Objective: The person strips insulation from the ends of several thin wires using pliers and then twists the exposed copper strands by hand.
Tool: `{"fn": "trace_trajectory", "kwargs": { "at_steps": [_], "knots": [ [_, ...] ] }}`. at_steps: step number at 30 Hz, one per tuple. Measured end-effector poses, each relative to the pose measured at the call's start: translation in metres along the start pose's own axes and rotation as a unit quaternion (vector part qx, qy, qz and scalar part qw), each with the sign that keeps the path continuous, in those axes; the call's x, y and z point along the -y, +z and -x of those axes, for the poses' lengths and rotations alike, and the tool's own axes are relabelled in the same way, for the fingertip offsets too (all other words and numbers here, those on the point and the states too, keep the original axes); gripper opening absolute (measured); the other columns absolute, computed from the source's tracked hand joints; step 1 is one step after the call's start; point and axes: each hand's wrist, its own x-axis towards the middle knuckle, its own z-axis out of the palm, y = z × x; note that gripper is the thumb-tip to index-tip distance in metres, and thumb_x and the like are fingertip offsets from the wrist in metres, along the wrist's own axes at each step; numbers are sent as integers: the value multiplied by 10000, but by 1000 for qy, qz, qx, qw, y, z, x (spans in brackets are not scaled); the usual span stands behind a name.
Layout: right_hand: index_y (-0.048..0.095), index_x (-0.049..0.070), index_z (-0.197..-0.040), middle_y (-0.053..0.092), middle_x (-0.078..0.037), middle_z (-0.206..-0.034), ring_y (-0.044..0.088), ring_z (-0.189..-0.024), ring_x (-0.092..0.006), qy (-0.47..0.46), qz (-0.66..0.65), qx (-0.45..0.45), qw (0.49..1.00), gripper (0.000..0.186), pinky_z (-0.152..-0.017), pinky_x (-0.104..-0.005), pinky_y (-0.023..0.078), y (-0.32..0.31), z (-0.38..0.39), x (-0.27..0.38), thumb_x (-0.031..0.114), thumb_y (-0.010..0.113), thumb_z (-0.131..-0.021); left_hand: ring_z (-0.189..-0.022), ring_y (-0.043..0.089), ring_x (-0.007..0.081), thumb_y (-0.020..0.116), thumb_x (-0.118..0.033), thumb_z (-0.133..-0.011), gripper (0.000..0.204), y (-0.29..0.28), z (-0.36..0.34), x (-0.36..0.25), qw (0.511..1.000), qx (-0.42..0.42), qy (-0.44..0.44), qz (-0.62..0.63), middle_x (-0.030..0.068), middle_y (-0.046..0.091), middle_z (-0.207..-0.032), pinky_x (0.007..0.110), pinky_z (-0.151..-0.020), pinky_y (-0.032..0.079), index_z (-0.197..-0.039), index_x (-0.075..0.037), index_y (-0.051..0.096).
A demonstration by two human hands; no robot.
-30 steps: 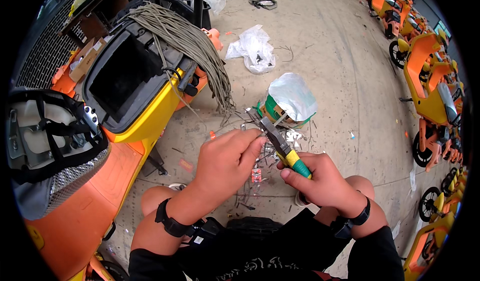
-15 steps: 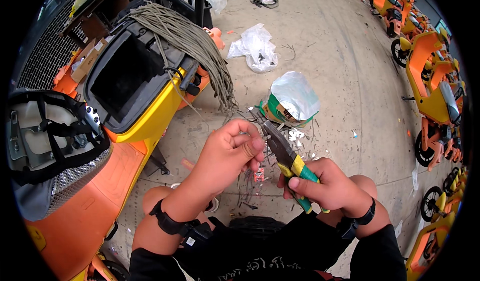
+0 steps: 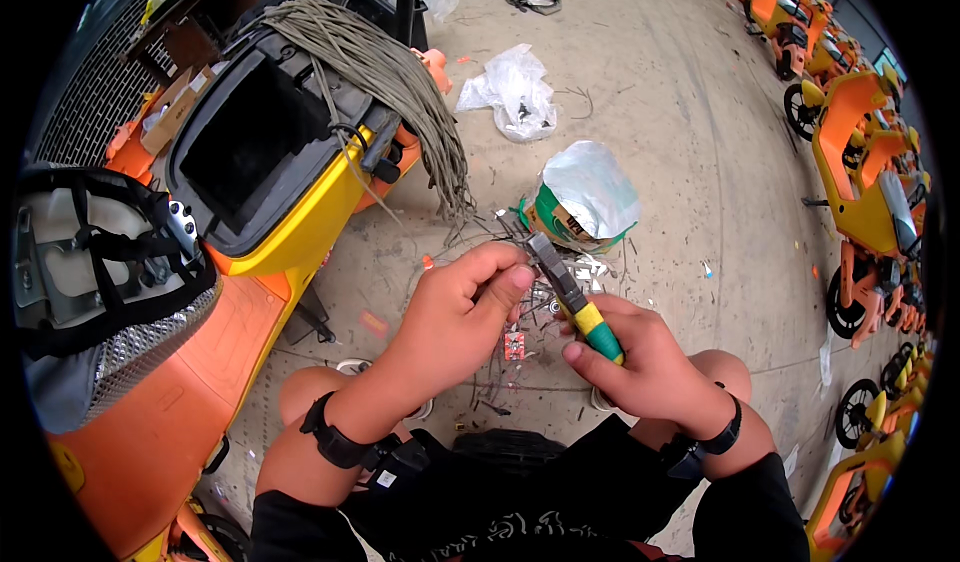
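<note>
My right hand (image 3: 635, 362) is closed round the green and yellow handles of metal pliers (image 3: 560, 277), their jaws pointing up and left. My left hand (image 3: 455, 322) pinches something small at the jaws; what it holds is hidden or too small to name. On the floor below lie scattered scraps, white pieces and a small red and white packet (image 3: 515, 347). Just beyond the pliers stands a round green container (image 3: 560, 222) with a silvery bag (image 3: 595, 187) on top.
At left stand a yellow and orange vehicle (image 3: 190, 372) with a dark box (image 3: 250, 152), a bundle of grey cords (image 3: 380, 82) over it, and a strapped padded bag (image 3: 110, 272). Crumpled plastic (image 3: 510, 92) lies ahead. Orange and yellow scooters (image 3: 840, 162) line the right.
Half a second ago the pliers' handles were spread; now they are pressed together and the tool is turned. My left fingers have shifted slightly at the jaws.
</note>
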Motion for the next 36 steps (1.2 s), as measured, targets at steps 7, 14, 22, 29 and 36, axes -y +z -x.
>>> {"fn": "trace_trajectory", "kwargs": {
  "at_steps": [7,14,22,29,36],
  "knots": [
    [698,-23,-969,668,-183,-1162,689,-863,-360,-46,163,-99,981,244,-754,-409,565,3,1,-9,204,748,-895,-638,487,37,533,-254,-1077,261,0,4,-8,1000,5,-22,11,-10,591,-747,202,-565,392,-1051,-16,636],
    [708,-29,-949,709,-167,-959,682,-781,-326,-16,78,-63,995,228,-696,-373,550,-4,2,-2,191,742,-901,-662,512,44,560,-233,-1063,237,-1,4,-10,999,33,-26,18,-2,607,-764,202,-601,423,-1051,-9,635],
    [720,-25,-981,698,-98,-799,648,-695,-155,124,-88,96,984,202,-651,-295,506,-23,7,15,172,712,-935,-777,579,62,630,-80,-993,61,-7,3,-2,996,25,3,81,16,654,-844,244,-678,477,-1014,-24,642],
    [710,-20,-1089,725,-67,-877,649,-781,-97,183,-210,210,937,244,-718,-267,519,-35,14,6,196,671,-983,-758,573,82,626,-111,-1009,100,-10,7,-2,997,32,56,-44,22,644,-859,240,-687,475,-1033,-14,623],
    [629,-53,-1210,651,-114,-1187,667,-865,-165,104,-39,116,987,299,-773,-307,531,-18,-1,8,80,659,-945,-715,540,63,575,-197,-1050,190,-7,4,-7,997,10,-48,-56,-11,580,-779,230,-650,442,-1010,-19,630]
  ]
}}
